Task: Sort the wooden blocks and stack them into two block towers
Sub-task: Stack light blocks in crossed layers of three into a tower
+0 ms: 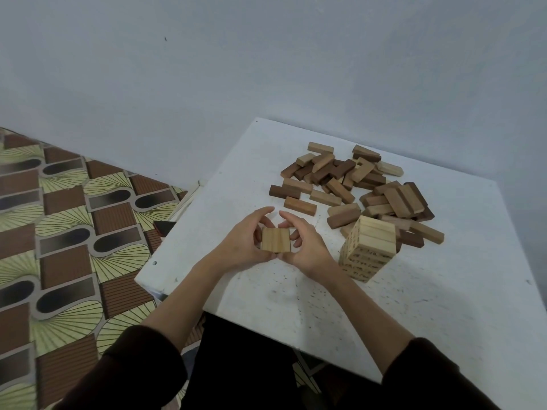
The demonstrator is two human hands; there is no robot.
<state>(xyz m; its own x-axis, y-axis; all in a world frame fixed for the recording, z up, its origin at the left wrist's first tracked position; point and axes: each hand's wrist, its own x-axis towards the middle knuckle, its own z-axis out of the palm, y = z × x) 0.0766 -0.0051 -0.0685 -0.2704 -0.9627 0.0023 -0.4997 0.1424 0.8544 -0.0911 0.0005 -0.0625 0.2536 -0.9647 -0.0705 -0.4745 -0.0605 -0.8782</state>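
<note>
Both hands are closing in on a small set of pale blocks [276,240], three lying side by side with their long edges touching so that they form one flat square layer. The left hand [241,241] is curling its fingers against the left edge of the layer, with the thumb tucked under the near edge, and the right hand [305,242] is doing the same against the right edge; the thumbs are nearly meeting at the near side. The index fingers are arching over the far side of the layer without touching each other. Whether the layer is resting on the white table [444,306] or being held just above it cannot be told from this angle.

To the right of the hands, a pale block tower [368,250] is standing upright on the table, several layers high (dark markings are showing on its side faces, too small to read). Behind and around the tower, toward the far right part of the table, a loose pile of blocks [355,184] is lying scattered, mixing dark brown, mid-brown and pale pieces, some lying on top of others. A few blocks of the pile are lying just beside the tower's base.

Dark sleeves are covering both upper forearms at the bottom edge. A patterned floor [59,232] is showing to the left of the table, and a plain wall [266,54] is rising behind it.
</note>
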